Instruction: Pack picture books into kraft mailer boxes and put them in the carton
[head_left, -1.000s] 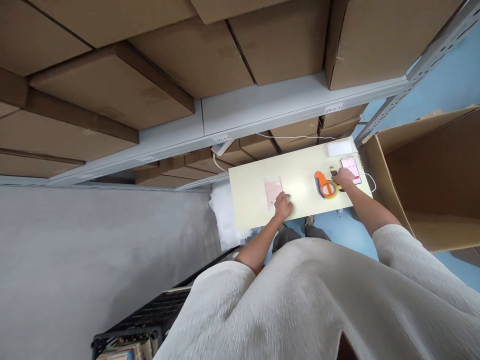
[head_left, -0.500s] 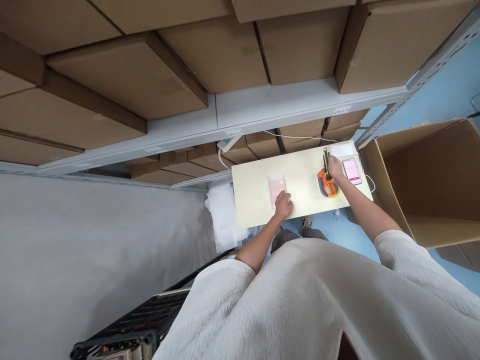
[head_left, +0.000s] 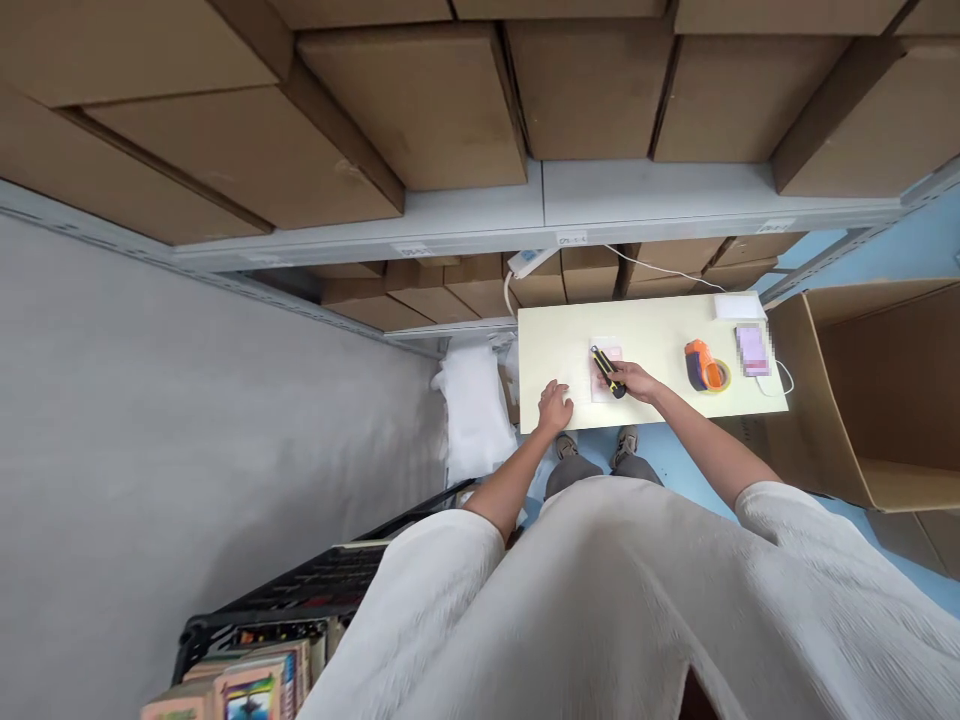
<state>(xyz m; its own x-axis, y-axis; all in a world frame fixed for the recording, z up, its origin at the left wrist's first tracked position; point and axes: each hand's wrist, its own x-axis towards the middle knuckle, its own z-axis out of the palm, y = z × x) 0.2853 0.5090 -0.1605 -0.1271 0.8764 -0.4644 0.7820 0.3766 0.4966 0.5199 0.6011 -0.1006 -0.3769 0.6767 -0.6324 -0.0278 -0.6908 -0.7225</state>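
Observation:
My right hand (head_left: 636,381) grips a black and yellow utility knife (head_left: 609,374) over a flat pink item in a clear sleeve (head_left: 598,392). The knife covers part of that item, so I cannot tell whether they touch. To the left, my left hand (head_left: 555,408) lies near the front edge of the pale table (head_left: 551,335), fingers stretched out and nothing in them. Right of my right arm sits an orange tape dispenser (head_left: 702,364) with yellow tape. A phone (head_left: 752,350) lies farther right.
A white box (head_left: 739,307) stands at the table's back right corner. Cardboard boxes (head_left: 592,95) fill the shelf above. A large open carton (head_left: 832,400) is at the right. White packing sheets (head_left: 474,410) hang at the left, with a black crate (head_left: 300,590) of books below.
My right hand has carried the utility knife left, from beside the tape dispenser to over the pink item. My left hand has come off that item to its left. The view has shifted.

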